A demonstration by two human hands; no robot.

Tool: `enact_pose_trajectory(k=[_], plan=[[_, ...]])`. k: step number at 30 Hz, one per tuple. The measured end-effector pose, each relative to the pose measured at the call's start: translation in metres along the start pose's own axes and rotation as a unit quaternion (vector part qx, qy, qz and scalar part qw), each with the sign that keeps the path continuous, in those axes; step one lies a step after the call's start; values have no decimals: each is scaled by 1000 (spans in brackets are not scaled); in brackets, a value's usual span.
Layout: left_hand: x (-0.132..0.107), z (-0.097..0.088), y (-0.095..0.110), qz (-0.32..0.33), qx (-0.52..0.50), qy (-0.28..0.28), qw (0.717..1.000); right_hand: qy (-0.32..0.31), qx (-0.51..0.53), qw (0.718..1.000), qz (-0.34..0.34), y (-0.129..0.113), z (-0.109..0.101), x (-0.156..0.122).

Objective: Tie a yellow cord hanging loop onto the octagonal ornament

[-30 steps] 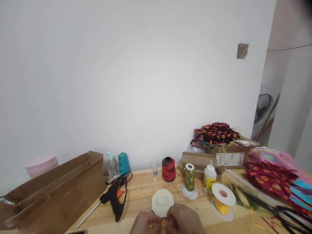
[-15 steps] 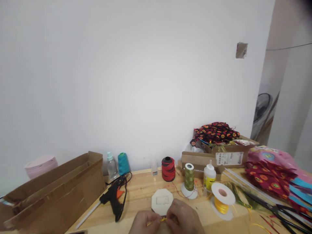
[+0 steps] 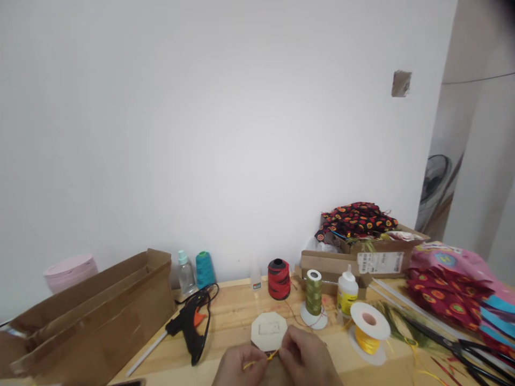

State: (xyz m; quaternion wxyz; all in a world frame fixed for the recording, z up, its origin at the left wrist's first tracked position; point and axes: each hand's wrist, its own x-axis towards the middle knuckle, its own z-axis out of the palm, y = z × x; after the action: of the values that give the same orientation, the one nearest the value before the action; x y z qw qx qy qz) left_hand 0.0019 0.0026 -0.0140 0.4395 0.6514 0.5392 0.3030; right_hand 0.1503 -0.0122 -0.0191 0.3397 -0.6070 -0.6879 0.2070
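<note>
A short length of yellow cord (image 3: 272, 355) stretches between two hands at the near middle of a wooden table (image 3: 231, 313). The left hand (image 3: 240, 365) and right hand (image 3: 308, 358) each pinch it in their fingertips. A small crossing or knot seems formed between them; whether it is tight cannot be told, and with both sides held, the tying looks unfinished. Just beyond lies a pale octagonal piece (image 3: 269, 332) bearing a drawn rectangle; whether the cord is attached to it is unclear. Farther right stands a spool of yellow cord (image 3: 367, 340), then black scissors (image 3: 454, 346); left lies a glue gun (image 3: 190, 329).
</note>
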Motion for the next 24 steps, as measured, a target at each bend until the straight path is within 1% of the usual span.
enact_pose_trajectory(k=[4, 9, 11, 15, 17, 21, 24], plan=[[2, 1, -5, 21, 34, 23, 999, -14, 82, 996, -23, -1, 1, 2], [4, 4, -5, 23, -7, 30, 999, -13, 148, 989, -11, -3, 0, 3], [4, 5, -3, 19, -38, 27, 999, -9, 158, 987, -7, -3, 1, 3], [3, 6, 1, 14, -119, 2, 993, -5, 163, 987, 0, -4, 2, 3], [2, 7, 2, 16, -132, 1, 991, 2, 156, 988, 3, -6, 0, 2], [4, 8, -2, 22, -132, 17, 991, 12, 169, 986, 4, -13, -6, 1], [5, 9, -6, 19, -162, 30, 986, 22, 209, 978, -2, -15, -8, 0]])
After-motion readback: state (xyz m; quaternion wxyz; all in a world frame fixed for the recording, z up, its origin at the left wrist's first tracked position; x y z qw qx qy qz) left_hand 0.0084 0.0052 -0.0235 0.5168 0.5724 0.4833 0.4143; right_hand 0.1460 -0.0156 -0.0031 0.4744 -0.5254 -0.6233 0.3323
